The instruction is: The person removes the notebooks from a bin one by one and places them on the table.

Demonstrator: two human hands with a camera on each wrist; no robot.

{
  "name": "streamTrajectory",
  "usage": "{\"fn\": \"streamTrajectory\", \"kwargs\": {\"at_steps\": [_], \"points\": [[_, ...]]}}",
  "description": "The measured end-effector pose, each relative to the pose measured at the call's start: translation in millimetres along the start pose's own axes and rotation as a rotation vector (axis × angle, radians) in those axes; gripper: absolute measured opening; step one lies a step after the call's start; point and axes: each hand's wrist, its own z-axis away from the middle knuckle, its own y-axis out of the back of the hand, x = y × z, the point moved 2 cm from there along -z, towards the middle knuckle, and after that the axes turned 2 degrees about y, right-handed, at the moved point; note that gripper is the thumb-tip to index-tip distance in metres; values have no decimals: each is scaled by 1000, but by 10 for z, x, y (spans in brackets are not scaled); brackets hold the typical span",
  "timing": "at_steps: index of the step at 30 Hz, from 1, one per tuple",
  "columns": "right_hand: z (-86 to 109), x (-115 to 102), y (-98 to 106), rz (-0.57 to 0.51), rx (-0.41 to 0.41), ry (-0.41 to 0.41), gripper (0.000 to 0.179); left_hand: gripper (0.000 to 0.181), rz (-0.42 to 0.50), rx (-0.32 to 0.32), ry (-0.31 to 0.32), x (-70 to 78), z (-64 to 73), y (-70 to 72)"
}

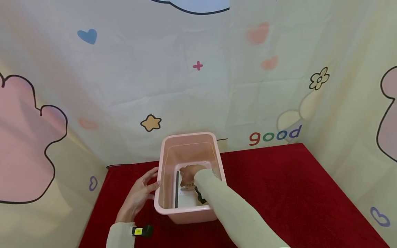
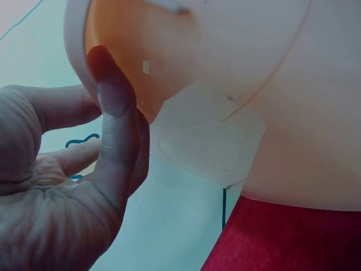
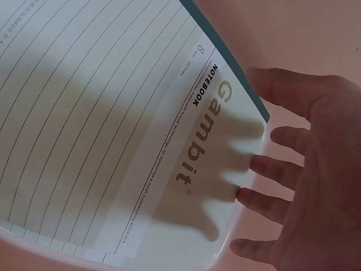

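A pink plastic basin [image 1: 189, 150] stands near the back of the red table. My left hand [image 1: 141, 191] grips its left rim, the thumb hooked over the edge and the other fingers outside, as the left wrist view shows at the basin wall [image 2: 304, 152]. Inside the basin lies a notebook [image 3: 107, 130] with a lined cover, a dark green spine and the word "Gambit". My right hand [image 3: 321, 169] reaches down into the basin with spread, slightly bent fingers. Its fingertips are at the notebook's end edge, the thumb beside the spine corner, and they cast shadows across the cover.
Red cloth [image 1: 270, 182] covers the table around the basin. Close behind hangs a pale printed curtain [image 1: 186, 93], which also encloses both sides. A black wrist strap [image 1: 142, 230] is on the left sleeve, and the right sleeve [image 1: 235, 206] crosses the basin's front right rim.
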Motion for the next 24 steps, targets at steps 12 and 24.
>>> {"fn": "streamTrajectory", "kwargs": {"at_steps": [12,24], "points": [[20,-48,70,-19,166,42,67,63,8,8,-4,-22,18,-4],[-37,-20,62,-108,158,22,81,65,8,18,3,-22,7,0]]}}
